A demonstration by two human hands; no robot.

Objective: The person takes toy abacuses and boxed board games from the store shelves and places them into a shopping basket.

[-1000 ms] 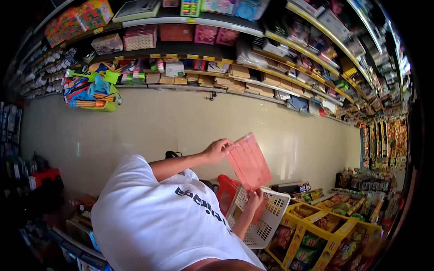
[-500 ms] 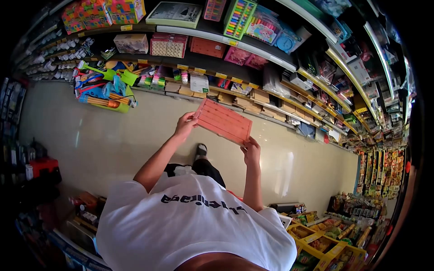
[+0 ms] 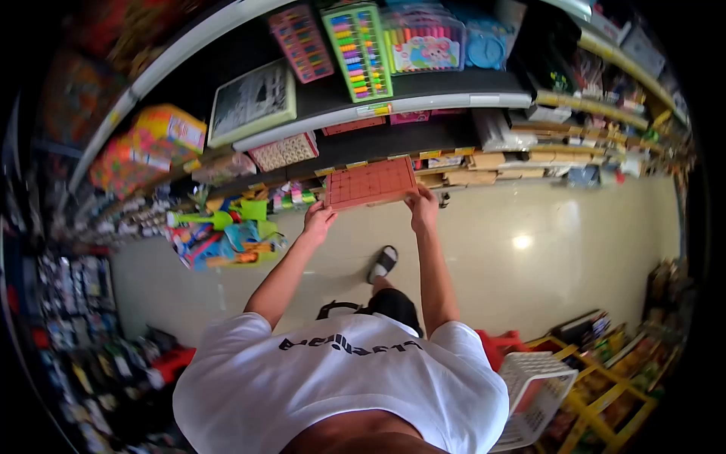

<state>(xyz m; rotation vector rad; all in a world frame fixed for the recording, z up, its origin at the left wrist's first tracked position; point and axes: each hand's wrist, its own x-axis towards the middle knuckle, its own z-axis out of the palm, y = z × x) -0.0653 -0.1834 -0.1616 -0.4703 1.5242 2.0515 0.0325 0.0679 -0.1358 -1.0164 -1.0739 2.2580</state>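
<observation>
A flat red chessboard box [image 3: 370, 184], with dark grid lines on its upper face, is held out level in front of the lower shelf. My left hand [image 3: 319, 219] grips its near left corner, fingers closed on the edge. At the right end, my right hand [image 3: 423, 207] pinches the near corner in the same way. Just beyond the box is the shelf, where another red box [image 3: 354, 126] lies beside a box with rows of round pale pieces [image 3: 284, 152].
Above are a green-framed abacus [image 3: 359, 53], a marker set [image 3: 423, 45] and a framed picture box [image 3: 253, 102]. Colourful toy shovels [image 3: 227, 227] stand on the floor at left. A white plastic basket [image 3: 533, 393] is behind me on the right, near yellow crates [image 3: 605, 401].
Both hands have carried the red box toward the shelf and levelled it from its slant. My view has moved closer to the shelves, and the white basket has come into sight.
</observation>
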